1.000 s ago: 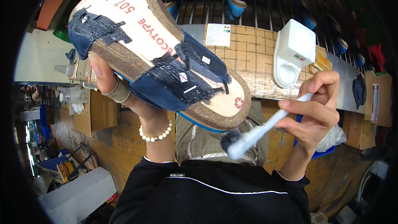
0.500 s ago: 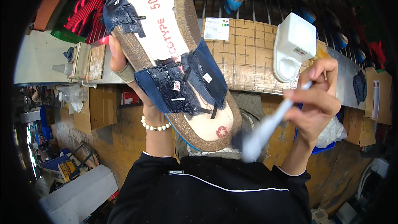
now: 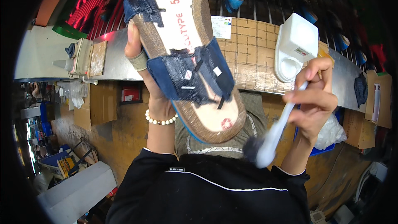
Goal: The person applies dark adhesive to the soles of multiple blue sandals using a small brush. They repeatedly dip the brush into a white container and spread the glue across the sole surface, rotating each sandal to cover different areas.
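An unfinished sandal [image 3: 200, 122] fills the upper middle, its cork underside turned up and its toe end toward me. Dark blue straps [image 3: 170, 74] fold onto a pale centre board, with glossy dark patches and small tags on them. My left hand [image 3: 156, 95], wrapped at one finger, grips the sandal by its left edge; most of its fingers are hidden underneath. In my right hand [image 3: 314, 101], a white-handled brush [image 3: 274, 137] is pinched between the fingers, its dark bristles pointing down. The bristles look blurred and stand apart from the toe edge.
On the bench, a white glue pot-like dispenser [image 3: 296, 37] stands on taped cardboard [image 3: 251, 60], beside a printed sheet [image 3: 222, 27]. Behind, a rack of metal bars [image 3: 265, 0] carries several blue shoes. Cardboard boxes [image 3: 103, 103] and a white bag [image 3: 330, 133] sit below.
The sandal and my left hand have shifted right, with the toe end slightly higher. The brush head has swung a little right and down, away from the toe edge.
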`<state>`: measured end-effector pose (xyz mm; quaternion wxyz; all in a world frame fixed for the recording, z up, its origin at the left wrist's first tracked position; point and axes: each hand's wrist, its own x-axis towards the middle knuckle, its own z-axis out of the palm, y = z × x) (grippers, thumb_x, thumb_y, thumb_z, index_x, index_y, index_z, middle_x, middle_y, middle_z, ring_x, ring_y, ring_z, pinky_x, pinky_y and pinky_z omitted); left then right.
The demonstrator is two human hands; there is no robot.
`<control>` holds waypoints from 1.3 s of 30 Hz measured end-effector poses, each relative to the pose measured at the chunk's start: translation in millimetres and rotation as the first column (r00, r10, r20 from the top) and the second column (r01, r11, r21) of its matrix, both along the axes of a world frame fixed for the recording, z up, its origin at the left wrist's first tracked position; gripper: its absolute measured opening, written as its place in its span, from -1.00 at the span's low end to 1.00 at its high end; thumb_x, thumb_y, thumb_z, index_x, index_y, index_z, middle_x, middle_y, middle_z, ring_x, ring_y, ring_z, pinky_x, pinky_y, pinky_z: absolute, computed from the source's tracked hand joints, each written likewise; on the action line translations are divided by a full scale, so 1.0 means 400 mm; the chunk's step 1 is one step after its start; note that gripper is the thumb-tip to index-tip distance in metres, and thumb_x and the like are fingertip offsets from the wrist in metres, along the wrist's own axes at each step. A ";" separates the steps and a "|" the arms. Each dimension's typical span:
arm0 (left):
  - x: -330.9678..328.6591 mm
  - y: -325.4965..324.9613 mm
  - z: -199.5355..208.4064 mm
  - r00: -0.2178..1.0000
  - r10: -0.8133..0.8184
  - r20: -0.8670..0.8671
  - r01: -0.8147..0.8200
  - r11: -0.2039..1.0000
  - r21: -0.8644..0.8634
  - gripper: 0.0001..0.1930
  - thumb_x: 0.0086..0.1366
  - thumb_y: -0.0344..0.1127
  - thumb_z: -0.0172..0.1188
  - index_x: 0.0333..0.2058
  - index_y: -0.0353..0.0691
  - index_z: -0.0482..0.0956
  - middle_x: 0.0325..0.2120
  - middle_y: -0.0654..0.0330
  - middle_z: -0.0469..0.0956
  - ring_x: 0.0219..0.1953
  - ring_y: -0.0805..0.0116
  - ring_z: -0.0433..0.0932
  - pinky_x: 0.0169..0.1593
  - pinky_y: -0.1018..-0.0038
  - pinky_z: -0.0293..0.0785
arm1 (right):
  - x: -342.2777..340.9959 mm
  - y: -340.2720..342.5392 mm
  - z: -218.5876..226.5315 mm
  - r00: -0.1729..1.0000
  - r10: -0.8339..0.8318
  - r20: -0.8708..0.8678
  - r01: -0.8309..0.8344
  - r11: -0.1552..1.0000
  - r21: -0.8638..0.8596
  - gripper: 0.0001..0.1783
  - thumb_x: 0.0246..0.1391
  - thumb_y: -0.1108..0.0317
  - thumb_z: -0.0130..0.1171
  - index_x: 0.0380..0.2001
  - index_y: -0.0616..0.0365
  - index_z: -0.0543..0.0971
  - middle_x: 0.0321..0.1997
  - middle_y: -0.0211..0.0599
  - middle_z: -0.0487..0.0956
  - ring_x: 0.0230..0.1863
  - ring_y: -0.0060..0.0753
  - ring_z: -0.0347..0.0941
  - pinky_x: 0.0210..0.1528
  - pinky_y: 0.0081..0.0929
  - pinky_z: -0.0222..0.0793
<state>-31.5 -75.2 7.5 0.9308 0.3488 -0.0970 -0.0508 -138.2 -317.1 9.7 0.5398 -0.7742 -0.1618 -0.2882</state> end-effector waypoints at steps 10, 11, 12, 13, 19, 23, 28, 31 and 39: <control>-0.011 -0.016 0.017 0.944 0.203 0.259 -0.284 0.900 0.330 -0.31 0.28 0.29 -0.04 0.16 -0.15 0.30 0.06 0.18 0.42 0.05 0.39 0.45 0.11 0.34 0.44 | -0.036 0.020 0.046 0.957 -0.278 0.080 0.289 0.904 -0.315 -0.52 -0.68 0.19 0.63 -0.45 -0.03 0.77 -0.27 -0.42 0.27 -0.34 -0.56 0.22 -0.43 -0.69 0.07; -0.007 -0.003 0.021 0.937 0.214 0.276 -0.299 0.899 0.319 -0.33 0.31 0.25 -0.04 0.16 -0.17 0.30 0.05 0.15 0.43 0.03 0.38 0.48 0.10 0.35 0.46 | -0.043 0.013 0.040 0.970 -0.238 0.054 0.244 0.930 -0.274 -0.53 -0.66 0.21 0.62 -0.44 -0.03 0.77 -0.27 -0.42 0.27 -0.35 -0.56 0.21 -0.42 -0.69 0.07; -0.001 0.010 0.024 0.931 0.223 0.290 -0.311 0.900 0.305 -0.35 0.34 0.21 -0.04 0.17 -0.19 0.30 0.04 0.12 0.45 0.00 0.37 0.50 0.10 0.35 0.48 | -0.052 -0.001 0.035 0.979 -0.203 0.031 0.205 0.950 -0.236 -0.54 -0.64 0.23 0.62 -0.44 -0.02 0.77 -0.26 -0.42 0.27 -0.36 -0.57 0.21 -0.42 -0.68 0.08; 0.006 0.022 0.024 0.924 0.235 0.300 -0.323 0.901 0.290 -0.38 0.37 0.18 -0.04 0.17 -0.21 0.30 0.02 0.09 0.47 -0.02 0.36 0.53 0.09 0.36 0.50 | -0.061 -0.022 0.026 0.985 -0.171 0.007 0.169 0.964 -0.204 -0.55 -0.62 0.24 0.61 -0.43 -0.02 0.77 -0.26 -0.42 0.27 -0.37 -0.57 0.21 -0.42 -0.68 0.08; 0.047 0.152 0.108 0.806 0.344 0.482 -0.349 0.933 -0.084 -0.21 0.13 0.19 0.25 0.24 -0.12 0.31 0.27 0.02 0.24 0.34 -0.03 0.12 0.34 -0.20 0.01 | -0.101 -0.191 -0.083 0.581 -0.813 0.041 0.588 0.384 -0.712 -0.77 -0.24 0.27 0.49 -0.45 0.08 0.74 -0.28 -0.41 0.38 -0.42 -0.47 0.30 -0.29 -0.48 0.15; 0.072 0.095 0.158 0.798 0.282 0.533 -0.204 0.958 -0.202 0.12 -0.25 0.26 0.49 0.27 -0.15 0.26 0.34 0.05 0.12 0.40 -0.07 -0.05 0.40 -0.23 -0.35 | -0.098 -0.208 -0.151 0.512 -0.858 0.043 0.570 0.302 -0.764 -0.77 -0.24 0.24 0.49 -0.46 0.08 0.72 -0.30 -0.43 0.40 -0.41 -0.43 0.32 -0.20 -0.39 0.09; 0.064 0.081 0.175 0.808 0.073 0.585 0.088 0.966 -0.242 -0.02 -0.17 0.08 0.51 0.24 -0.17 0.31 0.34 0.04 0.11 0.39 -0.17 -0.08 0.36 -0.34 -0.30 | -0.094 -0.190 -0.172 0.495 -0.865 0.079 0.647 0.306 -0.698 -0.79 -0.23 0.23 0.49 -0.48 0.04 0.72 -0.32 -0.39 0.38 -0.37 -0.38 0.35 -0.18 -0.40 0.12; 0.060 0.067 0.166 0.737 0.291 0.610 -0.298 0.950 -0.093 0.01 -0.09 0.13 0.46 0.28 -0.22 0.22 0.33 0.02 0.12 0.38 -0.22 -0.06 0.38 -0.31 -0.30 | -0.099 -0.198 -0.203 0.498 -0.865 0.062 0.651 0.326 -0.686 -0.80 -0.21 0.23 0.48 -0.51 0.05 0.72 -0.33 -0.37 0.37 -0.34 -0.35 0.37 -0.22 -0.37 0.16; 0.058 0.018 -0.028 0.398 0.414 0.818 -0.838 0.528 0.140 -0.39 0.27 -0.14 0.20 0.22 -0.15 0.19 0.26 -0.18 0.15 0.31 -0.16 0.15 0.25 0.03 0.28 | -0.137 -0.172 -0.203 0.564 -0.721 -0.404 0.711 0.672 -0.206 -0.81 0.00 0.36 0.37 -0.46 0.30 0.67 -0.49 -0.36 0.36 -0.46 -0.56 0.25 -0.47 -0.57 0.11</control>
